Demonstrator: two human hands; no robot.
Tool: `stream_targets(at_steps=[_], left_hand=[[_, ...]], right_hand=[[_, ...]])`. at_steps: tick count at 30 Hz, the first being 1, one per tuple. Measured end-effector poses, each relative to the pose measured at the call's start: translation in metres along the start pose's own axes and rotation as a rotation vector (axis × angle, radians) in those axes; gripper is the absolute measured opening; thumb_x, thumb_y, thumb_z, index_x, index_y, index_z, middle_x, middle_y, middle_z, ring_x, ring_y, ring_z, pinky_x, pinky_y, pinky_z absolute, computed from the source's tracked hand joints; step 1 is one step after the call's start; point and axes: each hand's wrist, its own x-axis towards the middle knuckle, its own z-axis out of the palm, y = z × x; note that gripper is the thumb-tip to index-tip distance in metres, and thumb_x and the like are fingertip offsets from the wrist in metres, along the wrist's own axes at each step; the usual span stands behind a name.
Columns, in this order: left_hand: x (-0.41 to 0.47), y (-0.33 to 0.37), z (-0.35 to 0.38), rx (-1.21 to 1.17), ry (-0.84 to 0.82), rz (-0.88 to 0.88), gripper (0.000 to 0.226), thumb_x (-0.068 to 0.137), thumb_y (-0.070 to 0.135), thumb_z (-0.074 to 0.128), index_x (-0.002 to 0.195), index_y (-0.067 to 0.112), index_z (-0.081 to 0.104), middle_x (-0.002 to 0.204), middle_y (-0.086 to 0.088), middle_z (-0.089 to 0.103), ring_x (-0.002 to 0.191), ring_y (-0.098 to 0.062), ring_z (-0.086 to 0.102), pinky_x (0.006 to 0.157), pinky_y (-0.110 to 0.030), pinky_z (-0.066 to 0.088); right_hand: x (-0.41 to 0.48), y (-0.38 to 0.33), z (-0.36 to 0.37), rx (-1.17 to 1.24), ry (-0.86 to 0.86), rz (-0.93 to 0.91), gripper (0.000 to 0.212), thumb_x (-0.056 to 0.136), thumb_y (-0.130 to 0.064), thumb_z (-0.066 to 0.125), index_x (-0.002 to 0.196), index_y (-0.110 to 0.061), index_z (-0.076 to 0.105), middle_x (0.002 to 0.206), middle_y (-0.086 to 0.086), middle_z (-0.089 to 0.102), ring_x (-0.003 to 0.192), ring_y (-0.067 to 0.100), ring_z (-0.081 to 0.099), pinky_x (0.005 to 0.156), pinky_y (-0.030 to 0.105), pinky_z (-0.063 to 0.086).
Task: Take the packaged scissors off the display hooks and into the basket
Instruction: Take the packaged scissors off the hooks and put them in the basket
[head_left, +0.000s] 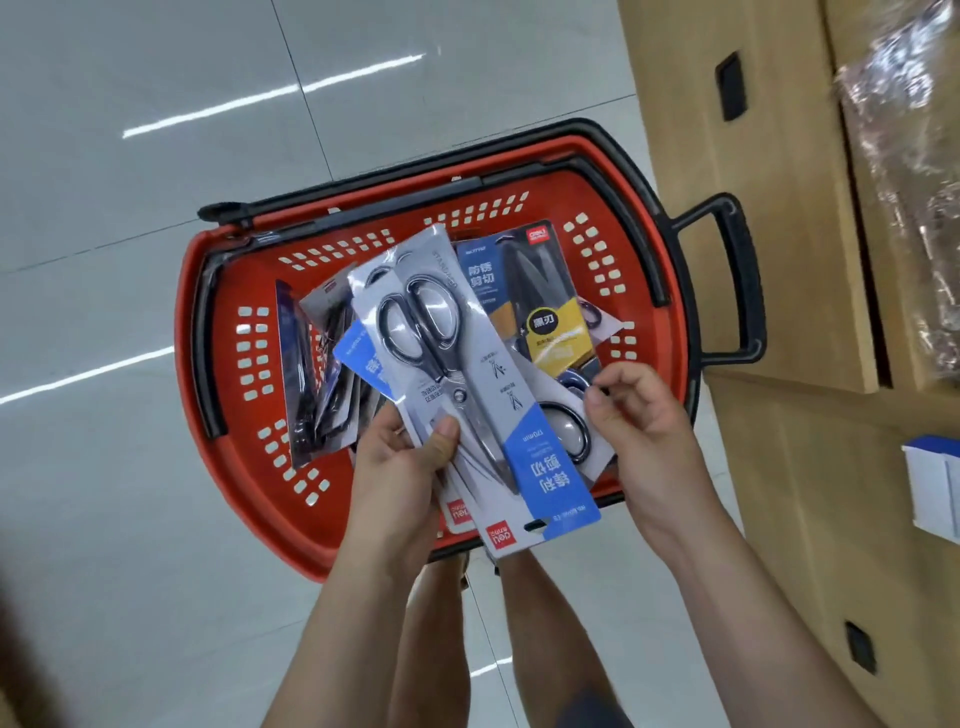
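1. While the left hand grips a fan of scissors packs by their lower ends, thumb pressed on the top one, the fan hangs over the basket, not in it.
2. Fan: at least three packs, grey cards with blue bands, red logo tabs toward the person. Top one shows steel scissors with dark handles, which point to 12 o'clock.
3. Right hand, at 3 o'clock of the fan: fingers curled, thumb and forefinger close together at the edge of another pack. Cannot tell if it pinches the pack or only touches it.
4. That pack shows a black handle loop. Cannot tell if it belongs to the fan or lies in the basket.
5. Basket: red, black handles, standing on the tiled floor below both hands.
6. Inside the basket: a yellow-black pack at 1 o'clock of the fan, and dark packs leaning at 9 o'clock.
7. Cardboard boxes at 3 o'clock of the basket, just beside it. A white-blue box at the right edge.
8. Bare legs at 6 o'clock, under the forearms.
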Motion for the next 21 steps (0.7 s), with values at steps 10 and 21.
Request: stream_targets(at_steps=[10,21], left_hand=[[-0.027,0.044,-0.016,0.291,0.078,0.207,0.026,0.096,-0.005,0.052,0.115,0.009,0.061,0.103,-0.009,0.076,0.091,-0.03,0.074,0.072,-0.044,0.059],[-0.147,0.103,0.058,0.609,0.07,0.56,0.082,0.085,-0.019,0.058,0.147,0.031,0.036,0.122,0.02,0.064,0.093,0.01,0.067,0.07,-0.006,0.049]], right_hand=[[-0.012,-0.028,-0.028,0.127,0.13,-0.046,0.049,0.088,0.013,0.059,0.099,-0.034,0.056,0.079,-0.005,0.066,0.075,0.018,0.062,0.079,0.045,0.049],[-0.107,-0.131,-0.046,0.374,-0.285,-0.097,0.046,0.074,0.002,0.057,0.115,-0.017,0.065,0.111,0.003,0.073,0.107,0.019,0.068,0.094,0.034,0.053]])
